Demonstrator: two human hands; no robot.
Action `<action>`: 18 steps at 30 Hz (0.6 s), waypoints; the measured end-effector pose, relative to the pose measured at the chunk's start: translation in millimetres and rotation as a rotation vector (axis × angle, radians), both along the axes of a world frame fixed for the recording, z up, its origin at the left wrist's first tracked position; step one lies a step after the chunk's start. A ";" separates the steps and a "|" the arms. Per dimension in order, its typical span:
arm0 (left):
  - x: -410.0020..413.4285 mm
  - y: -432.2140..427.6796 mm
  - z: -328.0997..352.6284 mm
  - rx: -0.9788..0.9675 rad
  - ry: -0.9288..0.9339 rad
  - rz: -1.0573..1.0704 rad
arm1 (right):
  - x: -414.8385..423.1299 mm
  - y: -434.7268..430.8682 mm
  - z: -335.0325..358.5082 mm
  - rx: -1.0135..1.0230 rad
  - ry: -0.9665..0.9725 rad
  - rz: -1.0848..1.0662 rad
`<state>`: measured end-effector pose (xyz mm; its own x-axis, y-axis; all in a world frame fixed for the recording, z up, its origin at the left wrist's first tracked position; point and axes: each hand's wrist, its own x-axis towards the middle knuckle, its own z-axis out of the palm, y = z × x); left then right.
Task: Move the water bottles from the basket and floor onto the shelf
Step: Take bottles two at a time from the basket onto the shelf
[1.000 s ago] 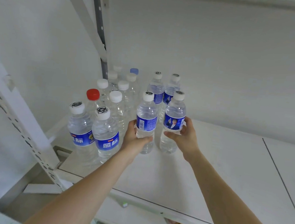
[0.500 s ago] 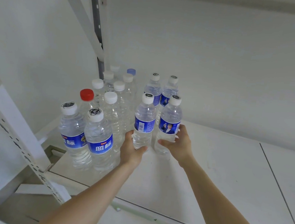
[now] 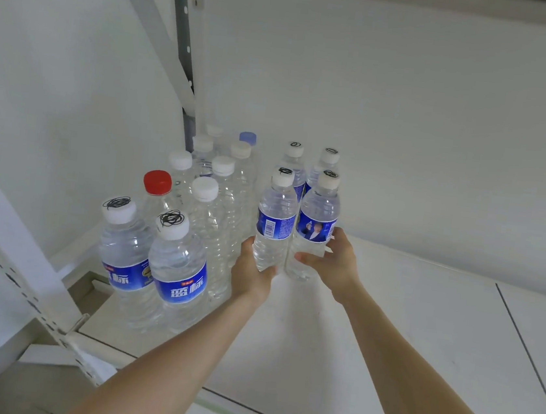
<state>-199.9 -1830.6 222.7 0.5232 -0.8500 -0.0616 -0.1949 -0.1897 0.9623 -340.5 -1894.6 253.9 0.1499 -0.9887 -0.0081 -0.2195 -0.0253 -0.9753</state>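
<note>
A crowd of upright bottles is filling the left back corner of the white shelf: two blue-labelled bottles in front, a red-capped bottle and several clear ones behind, and two small bottles standing just beyond the hands. The left hand is wrapping its fingers around the lower body of the left small bottle, while the right hand is clasping the right small bottle. Both held bottles are standing upright, side by side and nearly touching, their bases at the shelf surface.
</note>
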 end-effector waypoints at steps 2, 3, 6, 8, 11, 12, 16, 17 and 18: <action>1.4 -6.8 -1.2 0.003 -0.007 -0.014 | 1.4 -3.9 -0.9 -0.004 -0.002 -0.003; 2.3 -10.0 -1.4 0.006 -0.008 -0.019 | 1.8 -6.0 -1.5 -0.009 0.000 -0.005; 4.5 -18.5 -2.2 0.013 -0.010 -0.021 | 2.0 -11.1 -2.6 -0.013 -0.008 -0.009; 5.5 -23.2 -3.0 0.017 -0.006 -0.020 | 2.4 -14.0 -2.8 -0.013 -0.005 -0.006; 7.3 -28.2 -4.8 0.034 -0.018 -0.021 | 3.2 -17.1 -2.3 -0.009 -0.003 -0.007; 7.9 -29.3 -5.5 0.039 -0.024 -0.024 | 3.3 -18.2 -2.4 -0.006 -0.003 -0.007; 10.3 -29.8 -7.2 0.050 -0.045 -0.047 | 2.9 -19.3 -2.8 -0.001 -0.013 -0.002; 11.2 -29.3 -7.1 0.053 -0.054 -0.055 | 2.9 -19.0 -3.1 -0.001 -0.016 -0.001; 11.9 -28.5 -6.9 0.060 -0.066 -0.064 | 3.4 -18.3 -2.7 -0.001 -0.017 0.001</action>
